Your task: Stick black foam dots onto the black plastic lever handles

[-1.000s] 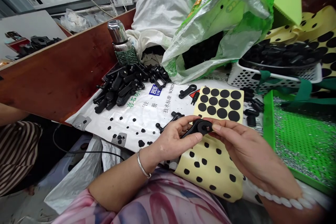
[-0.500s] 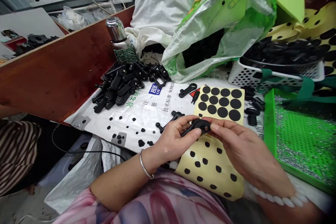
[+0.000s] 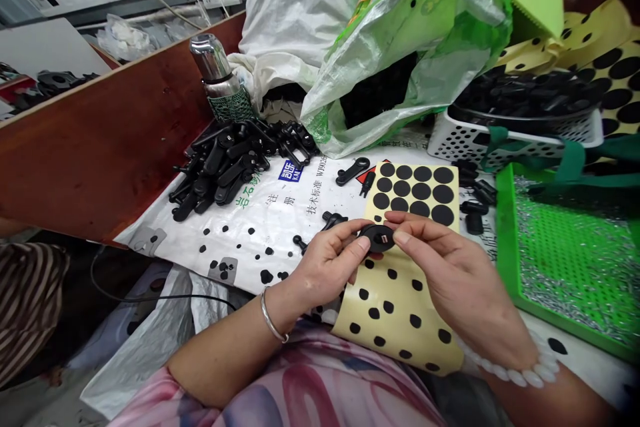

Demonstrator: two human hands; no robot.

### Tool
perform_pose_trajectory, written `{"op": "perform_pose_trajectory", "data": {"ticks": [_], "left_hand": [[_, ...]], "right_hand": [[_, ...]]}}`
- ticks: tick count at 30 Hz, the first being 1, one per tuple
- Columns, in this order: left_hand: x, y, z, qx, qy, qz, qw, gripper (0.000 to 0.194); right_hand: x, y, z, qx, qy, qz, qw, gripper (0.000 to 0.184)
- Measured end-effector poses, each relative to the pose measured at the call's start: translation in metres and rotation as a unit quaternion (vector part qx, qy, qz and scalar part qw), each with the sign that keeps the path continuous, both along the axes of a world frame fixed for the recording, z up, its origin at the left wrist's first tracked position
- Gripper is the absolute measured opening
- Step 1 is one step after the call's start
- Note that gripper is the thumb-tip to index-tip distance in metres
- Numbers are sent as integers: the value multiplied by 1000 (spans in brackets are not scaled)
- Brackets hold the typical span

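Both hands meet over a black plastic lever part, whose round disc face carries a small rectangular slot. My left hand pinches its edge between thumb and fingers, and my right hand holds the other side with its fingertips. The part's arm is hidden behind my fingers. Under my hands lies a cream-yellow backing sheet with black round pads and small dots. A loose black lever and another black part lie just beyond my hands, and a heap of similar parts lies further left.
The parts rest on a printed white sack. Around it stand a steel flask, a green-and-white bag, a white basket of black parts and a green tray of tiny metal pieces. A striped sleeve shows far left.
The black part has turned in my fingers, so its disc face now shows and its arm is hidden. My hands have moved slightly apart from their earlier grip, and the view has shifted a little.
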State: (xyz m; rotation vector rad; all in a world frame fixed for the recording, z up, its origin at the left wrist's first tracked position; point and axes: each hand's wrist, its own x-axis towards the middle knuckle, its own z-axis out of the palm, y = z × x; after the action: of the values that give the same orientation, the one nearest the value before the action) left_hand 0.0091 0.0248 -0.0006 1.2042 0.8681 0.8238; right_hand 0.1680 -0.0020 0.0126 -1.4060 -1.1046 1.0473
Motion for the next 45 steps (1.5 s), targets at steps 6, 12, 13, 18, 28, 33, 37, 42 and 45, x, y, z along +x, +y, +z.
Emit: {"op": "perform_pose_trajectory", "data": {"ticks": [6, 12, 13, 18, 28, 33, 37, 42, 45], "left_hand": [[0, -1, -2, 2, -13, -1, 1000, 36], [-1, 0, -3, -1, -18, -3, 1000, 37], [-1, 0, -4, -4, -20, -2, 1000, 37], [-1, -2, -6, -15, -25, 0, 1000, 38], [0, -5, -5, -28, -17, 13, 999, 37], [1, -6, -3, -37, -19, 32, 999, 40], [0, -6, -7, -24, -36, 30, 999, 47], [-1, -6, -12, -30, -52, 34, 998, 51], [0, -6, -11, -26, -50, 37, 998, 46]], "right_hand": [[-2, 2, 5, 16, -37, -6, 999, 22], [-3, 3, 4, 19, -65, -8, 998, 23], [-3, 4, 2, 21, -68, -8, 997, 23], [-3, 5, -2, 48, -92, -12, 995, 21], [-2, 4, -4, 63, -127, -19, 990, 20], [-1, 3, -4, 67, -136, -23, 988, 19], [-1, 3, -5, 71, -141, -26, 987, 19], [-3, 3, -8, 85, -148, -34, 985, 17], [-5, 3, -8, 101, -158, -41, 981, 15]]}}
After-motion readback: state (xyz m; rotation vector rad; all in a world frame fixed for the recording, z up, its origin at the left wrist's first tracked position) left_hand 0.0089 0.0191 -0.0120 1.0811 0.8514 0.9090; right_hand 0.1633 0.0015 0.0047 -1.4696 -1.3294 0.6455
